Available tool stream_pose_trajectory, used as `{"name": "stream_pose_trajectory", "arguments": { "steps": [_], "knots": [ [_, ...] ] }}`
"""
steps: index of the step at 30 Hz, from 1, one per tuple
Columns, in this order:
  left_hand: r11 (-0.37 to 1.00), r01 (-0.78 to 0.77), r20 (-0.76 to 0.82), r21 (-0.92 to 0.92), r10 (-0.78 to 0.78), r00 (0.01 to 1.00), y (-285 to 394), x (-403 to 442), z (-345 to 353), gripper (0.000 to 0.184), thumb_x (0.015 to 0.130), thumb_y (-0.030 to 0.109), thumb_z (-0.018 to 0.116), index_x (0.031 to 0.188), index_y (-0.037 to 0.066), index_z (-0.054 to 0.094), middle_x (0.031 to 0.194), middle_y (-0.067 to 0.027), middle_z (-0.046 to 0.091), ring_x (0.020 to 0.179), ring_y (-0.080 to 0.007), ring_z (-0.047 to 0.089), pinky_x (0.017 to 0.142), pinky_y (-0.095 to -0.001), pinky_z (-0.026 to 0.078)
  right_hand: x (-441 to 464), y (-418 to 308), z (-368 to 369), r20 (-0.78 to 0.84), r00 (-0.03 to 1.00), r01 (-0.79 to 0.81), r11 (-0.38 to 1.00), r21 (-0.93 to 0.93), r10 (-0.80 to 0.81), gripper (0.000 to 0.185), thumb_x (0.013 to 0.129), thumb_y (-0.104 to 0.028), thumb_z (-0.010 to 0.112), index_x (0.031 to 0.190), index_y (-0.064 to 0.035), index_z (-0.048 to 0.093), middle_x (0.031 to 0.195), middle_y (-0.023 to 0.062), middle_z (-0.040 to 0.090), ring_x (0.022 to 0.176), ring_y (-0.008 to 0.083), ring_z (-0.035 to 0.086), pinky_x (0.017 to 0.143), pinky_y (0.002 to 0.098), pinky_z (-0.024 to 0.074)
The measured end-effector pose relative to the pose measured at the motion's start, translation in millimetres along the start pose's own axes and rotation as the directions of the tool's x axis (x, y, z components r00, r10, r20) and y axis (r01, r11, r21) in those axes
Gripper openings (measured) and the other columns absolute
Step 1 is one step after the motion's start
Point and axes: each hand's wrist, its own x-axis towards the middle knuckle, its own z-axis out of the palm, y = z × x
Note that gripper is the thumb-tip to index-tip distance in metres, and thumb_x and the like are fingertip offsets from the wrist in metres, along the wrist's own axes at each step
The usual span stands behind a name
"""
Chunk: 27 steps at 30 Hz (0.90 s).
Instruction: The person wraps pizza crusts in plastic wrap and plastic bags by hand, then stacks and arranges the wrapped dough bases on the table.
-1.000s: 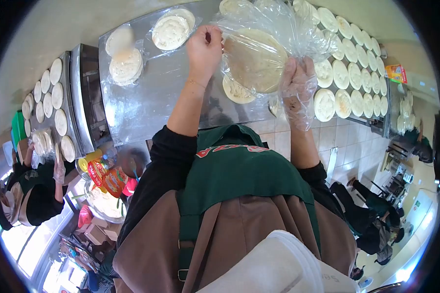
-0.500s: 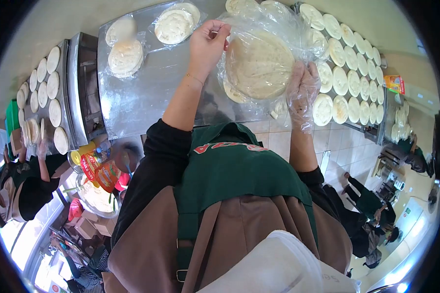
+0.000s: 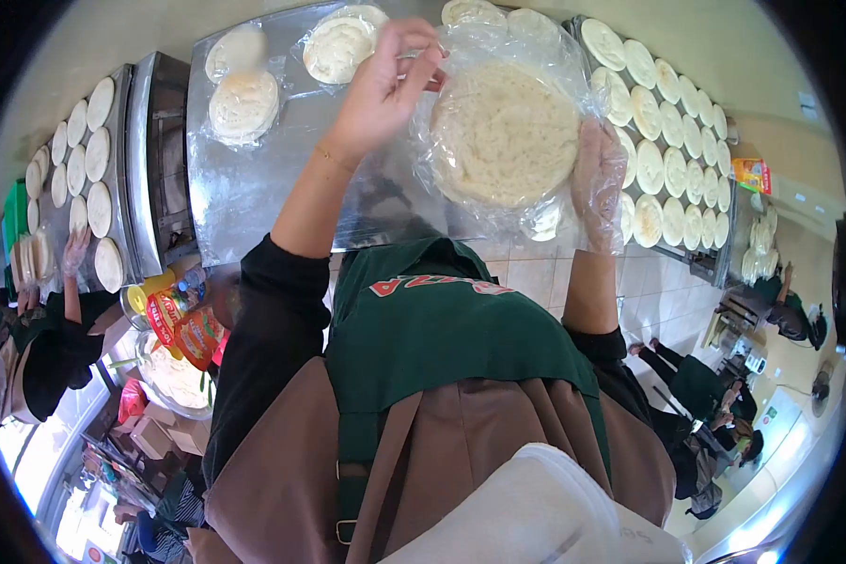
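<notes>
A round flat pizza crust (image 3: 508, 132) lies inside a clear plastic bag (image 3: 461, 193) above the metal table. My right hand (image 3: 599, 183), in a clear plastic glove, grips the right edge of the bagged crust. My bare left hand (image 3: 395, 80) is raised at the bag's upper left edge. Its thumb and forefinger are apart, the other fingers curl, and motion blurs it slightly. Beyond the crust, more crusts (image 3: 473, 13) lie partly under the plastic. Another bagged crust (image 3: 338, 49) rests behind my left hand.
Two bagged crusts (image 3: 243, 105) lie at the table's (image 3: 301, 179) left side. A rack of crusts (image 3: 675, 169) stands to the right, another tray (image 3: 127, 207) to the left. Beside it a co-worker's gloved hand (image 3: 77, 252) handles crusts. Packets (image 3: 200, 336) and a large bowl (image 3: 174, 376) sit below left.
My left hand has moved left and its fingers have spread. The bagged crust has shifted slightly right and turned more toward the camera, with my right hand staying on its edge.
</notes>
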Motion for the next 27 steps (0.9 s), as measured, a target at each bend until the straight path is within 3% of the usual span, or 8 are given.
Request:
{"name": "stream_pose_trajectory", "arguments": {
  "steps": [1, 3, 6, 10, 19, 22, 24, 27],
  "knots": [
    [1.000, -0.001, -0.002, -0.001, 0.001, 1.000, 2.1, 0.6, -3.8, 0.012, 0.090, 0.002, 0.052, 0.099, -0.001, 0.059, 0.097, -0.0095, 0.062, 0.079, -0.0142, 0.062, 0.072, -0.0259, 0.051, 1.7, -6.6, -1.2, 0.021, 1.000, -0.017, 1.000, -0.003, 0.017, 0.033, 0.096, -0.021, 0.045, 0.087, 0.0071, 0.060, 0.087, 0.0153, 0.059, 0.074, 0.0219, 0.051, 0.070, 0.0311, 0.0413],
    [0.784, -0.326, 0.306, 0.528, 0.183, 0.934, 5.2, -0.8, -15.6, 0.017, 0.088, 0.002, 0.055, 0.104, 0.002, 0.062, 0.097, -0.0082, 0.063, 0.080, -0.0145, 0.062, 0.071, -0.0250, 0.051, 1.9, -9.2, -1.8, 0.047, 0.998, -0.036, 0.999, -0.008, 0.037, 0.033, 0.096, -0.021, 0.045, 0.087, 0.0072, 0.060, 0.088, 0.0143, 0.059, 0.076, 0.0201, 0.051, 0.070, 0.0305, 0.0413],
    [0.748, -0.327, 0.299, 0.578, 0.179, 0.937, -0.2, -2.7, -23.3, 0.019, 0.087, 0.001, 0.056, 0.104, 0.004, 0.064, 0.094, -0.0063, 0.064, 0.080, -0.0141, 0.062, 0.070, -0.0239, 0.050, 5.0, -6.8, -1.6, 0.117, 0.990, 0.089, 0.995, -0.036, -0.084, 0.032, 0.096, -0.021, 0.045, 0.088, 0.0075, 0.059, 0.088, 0.0130, 0.059, 0.076, 0.0185, 0.051, 0.071, 0.0292, 0.0412],
    [0.804, -0.253, 0.250, 0.538, 0.134, 0.959, 10.7, -7.9, -26.2, 0.019, 0.086, -0.001, 0.055, 0.101, 0.004, 0.065, 0.090, -0.0067, 0.064, 0.079, -0.0137, 0.062, 0.069, -0.0235, 0.050, 3.5, -8.4, 3.2, 0.094, 0.996, -0.003, 1.000, 0.008, 0.002, 0.032, 0.096, -0.021, 0.046, 0.088, 0.0077, 0.059, 0.087, 0.0127, 0.059, 0.076, 0.0182, 0.051, 0.071, 0.0299, 0.0413],
    [0.768, -0.401, 0.439, 0.499, 0.175, 0.881, 20.8, -5.4, -40.3, 0.013, 0.084, -0.006, 0.052, 0.092, 0.001, 0.059, 0.081, -0.0054, 0.061, 0.077, -0.0155, 0.060, 0.071, -0.0250, 0.049, 2.5, -11.9, 10.7, 0.126, 0.992, -0.005, 1.000, -0.016, 0.007, 0.034, 0.095, -0.021, 0.047, 0.080, 0.0066, 0.058, 0.079, 0.0107, 0.059, 0.072, 0.0190, 0.051, 0.078, 0.0311, 0.0410],
    [0.801, -0.334, 0.414, 0.497, 0.119, 0.903, 22.3, -4.5, -44.3, 0.012, 0.086, -0.005, 0.051, 0.095, 0.001, 0.058, 0.082, -0.0041, 0.061, 0.078, -0.0132, 0.059, 0.072, -0.0248, 0.049, -1.0, -10.0, 13.6, 0.110, 0.994, -0.001, 1.000, -0.023, 0.003, 0.034, 0.095, -0.021, 0.048, 0.078, 0.0063, 0.059, 0.076, 0.0115, 0.058, 0.070, 0.0214, 0.051, 0.079, 0.0320, 0.0419],
    [0.925, -0.130, 0.274, 0.358, 0.030, 0.961, 22.9, -3.5, -40.5, 0.008, 0.089, 0.000, 0.053, 0.095, 0.000, 0.058, 0.085, -0.0018, 0.061, 0.079, -0.0092, 0.058, 0.073, -0.0234, 0.049, -1.1, -13.7, 18.7, 0.089, 0.996, -0.010, 1.000, -0.012, 0.011, 0.033, 0.095, -0.020, 0.048, 0.078, 0.0062, 0.059, 0.075, 0.0125, 0.058, 0.069, 0.0233, 0.052, 0.077, 0.0328, 0.0430],
    [0.981, -0.004, 0.121, 0.195, -0.020, 0.992, 36.0, -1.3, -30.5, 0.009, 0.090, 0.005, 0.056, 0.097, 0.000, 0.059, 0.087, -0.0003, 0.061, 0.081, -0.0068, 0.058, 0.074, -0.0213, 0.048, 0.4, -22.6, 26.3, 0.010, 0.984, 0.177, 0.984, 0.003, -0.177, 0.030, 0.094, -0.019, 0.049, 0.080, 0.0059, 0.061, 0.078, 0.0150, 0.059, 0.068, 0.0270, 0.053, 0.071, 0.0343, 0.0455]
  ]
}}
